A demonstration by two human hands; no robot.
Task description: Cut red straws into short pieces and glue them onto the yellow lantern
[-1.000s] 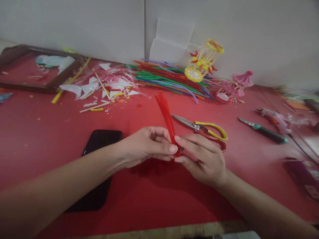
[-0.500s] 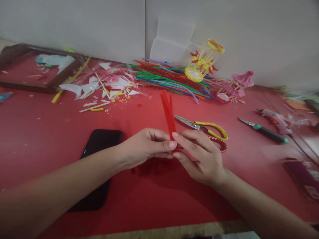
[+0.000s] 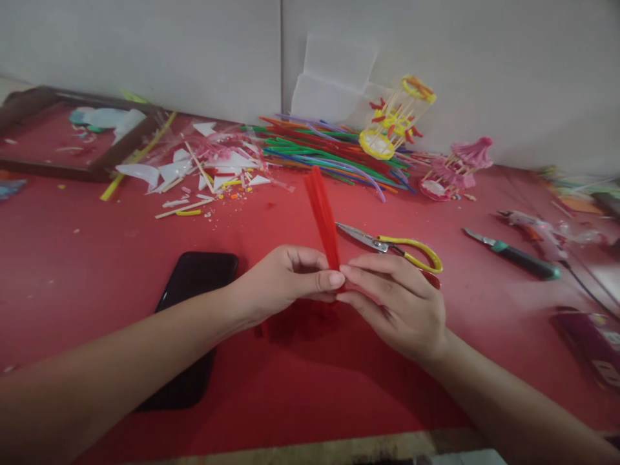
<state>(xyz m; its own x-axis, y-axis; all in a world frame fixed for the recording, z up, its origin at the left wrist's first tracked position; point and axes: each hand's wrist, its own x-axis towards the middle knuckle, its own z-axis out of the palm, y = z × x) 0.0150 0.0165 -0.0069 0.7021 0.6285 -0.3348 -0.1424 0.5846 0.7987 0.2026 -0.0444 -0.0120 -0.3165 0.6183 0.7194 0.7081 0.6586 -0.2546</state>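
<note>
Several red pipe cleaners [image 3: 320,210] stand up in a bundle, leaning a little to the left. My left hand [image 3: 295,281] pinches them near the lower end, its thumb across the front. From the other side my right hand [image 3: 394,300] closes its fingertips on the same lower end, touching the left thumb. The bundle's bottom is mostly hidden by the fingers. Just behind my right hand lie scissors [image 3: 414,253] with yellow and red handles. Under my left forearm lies a black phone [image 3: 194,278].
Coloured pipe cleaners [image 3: 320,152] lie at the back, beside a yellow carousel-like model [image 3: 380,145] and a pink one [image 3: 438,184]. A knife [image 3: 526,260], glue gun [image 3: 537,232] and purple phone [image 3: 588,339] lie right. Scraps [image 3: 194,171] and a brown frame [image 3: 53,169] are left.
The red bundle has tipped further left, and its strands now lie closer together. My right hand has shifted slightly to the right; my left hand has hardly moved.
</note>
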